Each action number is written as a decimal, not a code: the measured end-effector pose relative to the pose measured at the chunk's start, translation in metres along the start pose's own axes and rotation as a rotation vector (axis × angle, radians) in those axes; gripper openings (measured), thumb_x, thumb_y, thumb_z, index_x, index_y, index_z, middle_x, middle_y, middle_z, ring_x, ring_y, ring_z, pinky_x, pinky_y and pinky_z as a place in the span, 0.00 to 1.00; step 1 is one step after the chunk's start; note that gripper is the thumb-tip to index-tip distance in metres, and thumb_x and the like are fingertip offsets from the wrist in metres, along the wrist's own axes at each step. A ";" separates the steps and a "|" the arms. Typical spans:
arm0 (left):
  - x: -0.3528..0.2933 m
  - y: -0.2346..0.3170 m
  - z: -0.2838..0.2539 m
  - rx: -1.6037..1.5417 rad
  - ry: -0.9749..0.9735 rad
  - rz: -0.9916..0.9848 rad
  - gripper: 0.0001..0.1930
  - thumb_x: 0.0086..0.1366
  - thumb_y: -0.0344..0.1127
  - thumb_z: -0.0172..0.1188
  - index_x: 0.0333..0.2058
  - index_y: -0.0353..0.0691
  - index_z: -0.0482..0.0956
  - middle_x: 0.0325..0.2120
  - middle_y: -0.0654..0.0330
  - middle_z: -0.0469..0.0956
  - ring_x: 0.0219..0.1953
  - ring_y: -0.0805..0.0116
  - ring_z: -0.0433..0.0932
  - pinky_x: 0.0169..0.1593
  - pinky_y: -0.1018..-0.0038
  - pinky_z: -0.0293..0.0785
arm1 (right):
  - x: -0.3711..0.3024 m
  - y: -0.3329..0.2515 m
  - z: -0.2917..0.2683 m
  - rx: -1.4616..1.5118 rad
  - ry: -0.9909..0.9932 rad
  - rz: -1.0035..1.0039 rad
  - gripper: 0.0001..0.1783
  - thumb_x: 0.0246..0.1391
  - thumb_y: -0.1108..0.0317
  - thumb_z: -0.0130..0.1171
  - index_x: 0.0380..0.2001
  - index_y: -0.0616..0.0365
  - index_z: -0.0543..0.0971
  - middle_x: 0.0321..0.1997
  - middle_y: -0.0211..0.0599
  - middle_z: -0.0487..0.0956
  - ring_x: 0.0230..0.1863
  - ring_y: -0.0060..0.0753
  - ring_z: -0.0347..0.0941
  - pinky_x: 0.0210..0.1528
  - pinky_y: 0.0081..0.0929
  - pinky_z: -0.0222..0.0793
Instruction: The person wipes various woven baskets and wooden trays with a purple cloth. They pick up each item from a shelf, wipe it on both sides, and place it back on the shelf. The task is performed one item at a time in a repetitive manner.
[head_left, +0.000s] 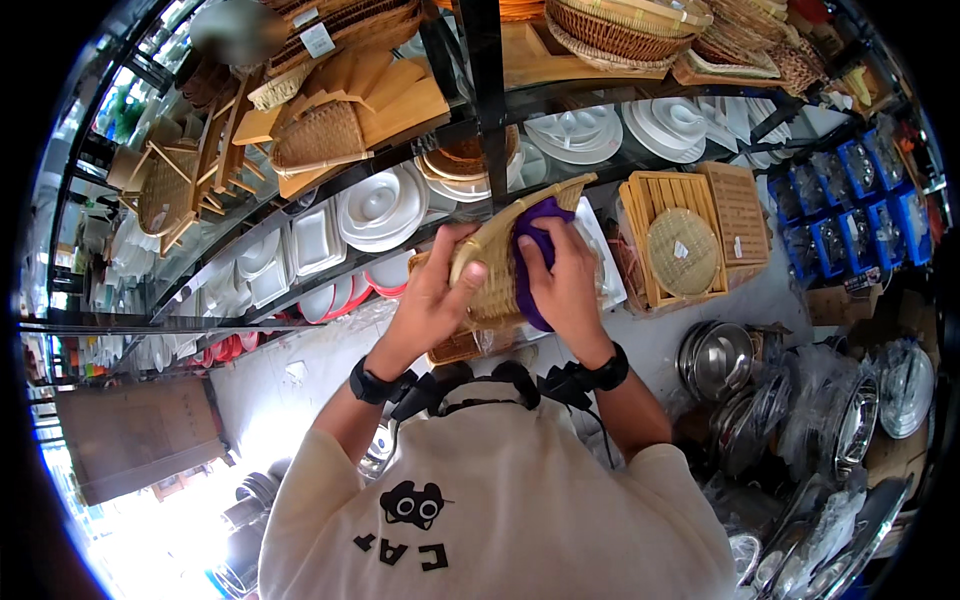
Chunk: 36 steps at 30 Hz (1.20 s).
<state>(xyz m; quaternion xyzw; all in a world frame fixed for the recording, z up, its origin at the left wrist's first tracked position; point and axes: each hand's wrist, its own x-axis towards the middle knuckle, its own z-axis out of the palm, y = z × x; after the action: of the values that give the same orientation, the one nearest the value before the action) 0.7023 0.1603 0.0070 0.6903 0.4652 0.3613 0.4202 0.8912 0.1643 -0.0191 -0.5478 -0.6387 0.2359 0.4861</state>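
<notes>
In front of my chest I hold a woven bamboo basket [492,278], tilted, with a pointed rim end toward the upper right. My left hand [440,283] grips its left side, thumb on the weave and fingers mostly behind it. A purple cloth [534,232] is bunched under my right hand [563,284], whose fingers curl over it and press it to the basket's right side. The cloth hangs down below my right fingers. Part of the basket's inner face is hidden by the cloth and hand.
Glass shelves ahead carry white plates [382,207], wicker baskets [620,32] and wooden boards [375,100]. Bamboo trays [683,250] stand right of my hands. Steel bowls [722,358] and wrapped metal trays [860,410] crowd the lower right, below blue bins [828,173]. A cardboard sheet [135,430] stands at left.
</notes>
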 end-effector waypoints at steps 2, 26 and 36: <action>0.003 0.003 0.003 -0.004 0.004 0.067 0.20 0.72 0.45 0.50 0.55 0.39 0.64 0.39 0.49 0.76 0.41 0.60 0.76 0.46 0.69 0.71 | -0.003 -0.009 0.006 0.108 -0.071 -0.004 0.11 0.57 0.71 0.56 0.43 0.62 0.73 0.40 0.55 0.76 0.42 0.62 0.73 0.43 0.46 0.68; -0.062 -0.031 -0.123 -0.064 0.089 0.035 0.17 0.71 0.43 0.53 0.51 0.39 0.68 0.36 0.52 0.78 0.38 0.67 0.76 0.46 0.71 0.71 | -0.028 -0.087 0.091 -0.182 -0.302 -0.112 0.12 0.54 0.73 0.59 0.42 0.58 0.74 0.40 0.49 0.72 0.42 0.58 0.71 0.43 0.44 0.69; -0.082 -0.088 -0.159 -0.301 0.152 -0.014 0.16 0.73 0.42 0.50 0.52 0.38 0.68 0.36 0.60 0.74 0.40 0.77 0.68 0.46 0.79 0.67 | -0.060 -0.118 0.135 -0.079 -0.634 -0.214 0.30 0.50 0.71 0.62 0.58 0.52 0.67 0.56 0.56 0.63 0.57 0.60 0.64 0.56 0.44 0.65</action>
<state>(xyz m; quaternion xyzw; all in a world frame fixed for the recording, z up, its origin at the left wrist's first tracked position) 0.5063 0.1400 -0.0209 0.5869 0.4413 0.4751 0.4849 0.7127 0.1059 0.0009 -0.3957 -0.8206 0.3171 0.2636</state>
